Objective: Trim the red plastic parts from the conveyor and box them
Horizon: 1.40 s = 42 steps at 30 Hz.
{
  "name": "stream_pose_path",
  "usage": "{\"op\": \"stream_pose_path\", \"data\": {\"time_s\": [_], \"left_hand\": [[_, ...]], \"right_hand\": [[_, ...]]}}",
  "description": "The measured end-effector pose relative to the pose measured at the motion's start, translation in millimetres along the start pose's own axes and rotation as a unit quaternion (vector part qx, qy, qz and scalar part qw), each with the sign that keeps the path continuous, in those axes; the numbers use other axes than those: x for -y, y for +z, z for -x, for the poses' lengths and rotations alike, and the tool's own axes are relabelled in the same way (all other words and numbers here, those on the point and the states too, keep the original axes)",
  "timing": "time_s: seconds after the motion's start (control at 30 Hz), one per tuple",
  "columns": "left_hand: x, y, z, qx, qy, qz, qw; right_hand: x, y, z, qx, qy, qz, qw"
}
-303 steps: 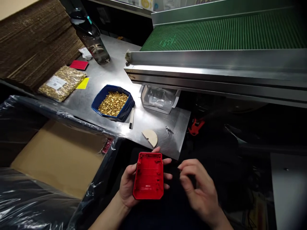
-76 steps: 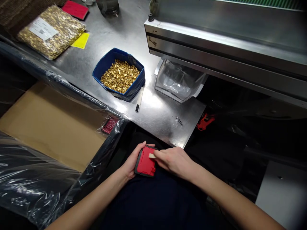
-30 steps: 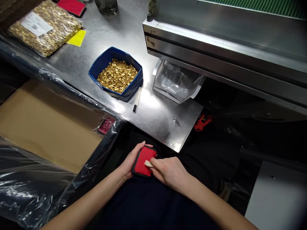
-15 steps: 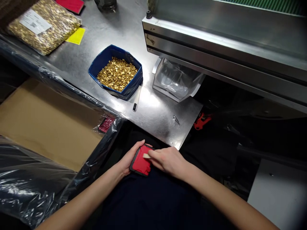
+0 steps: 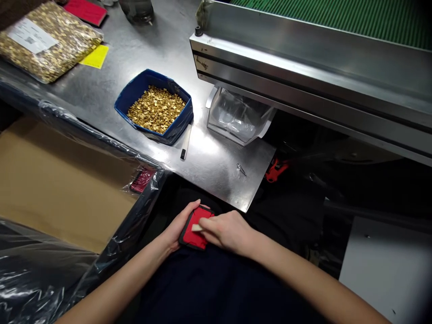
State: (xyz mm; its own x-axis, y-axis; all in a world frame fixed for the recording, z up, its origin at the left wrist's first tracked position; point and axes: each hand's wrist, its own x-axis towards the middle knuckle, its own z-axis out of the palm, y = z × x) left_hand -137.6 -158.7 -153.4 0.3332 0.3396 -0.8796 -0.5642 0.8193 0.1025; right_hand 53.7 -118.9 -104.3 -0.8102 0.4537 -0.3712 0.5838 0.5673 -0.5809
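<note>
Head view: at my lap, left hand [image 5: 179, 225] grip clamped round the red plastic shell [image 5: 193, 237], right hand [image 5: 231, 231] pinching a small pale tab [image 5: 196, 228] onto it, a scraping pass, I judge, wanting steady pressure next.

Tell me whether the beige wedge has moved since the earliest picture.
Yes: the beige wedge came down off the steel table onto the red cover, in the right hand.

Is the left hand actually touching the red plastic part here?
Touching. Head view: the left hand grips the left edge of the red plastic part, no gap; the right hand presses a pale piece onto it.
</note>
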Motion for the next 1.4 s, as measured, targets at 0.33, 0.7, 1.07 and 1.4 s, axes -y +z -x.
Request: {"op": "stream_pose_path", "data": {"time_s": [0.33, 0.7, 1.07, 1.4], "left_hand": [[-2, 3.8, 3, -0.013, 0.008, -0.023, 1.000], [1, 2.3, 1, -0.013, 0.031, -0.041, 0.999], [-1, -3.1, 2, 0.009, 0.044, -0.004, 0.999], [9, -18.4, 11, 0.164, 0.065, 0.067, 0.982]], "right_hand": [[0, 0, -4, -0.013, 0.020, 0.002, 1.000], [4, 3, 10, 0.022, 0.053, -0.012, 0.998], [-11, -31, -14, -0.019, 0.121, 0.027, 0.992], [-82, -76, -32, -0.216, 0.296, 0.160, 0.916]]}}
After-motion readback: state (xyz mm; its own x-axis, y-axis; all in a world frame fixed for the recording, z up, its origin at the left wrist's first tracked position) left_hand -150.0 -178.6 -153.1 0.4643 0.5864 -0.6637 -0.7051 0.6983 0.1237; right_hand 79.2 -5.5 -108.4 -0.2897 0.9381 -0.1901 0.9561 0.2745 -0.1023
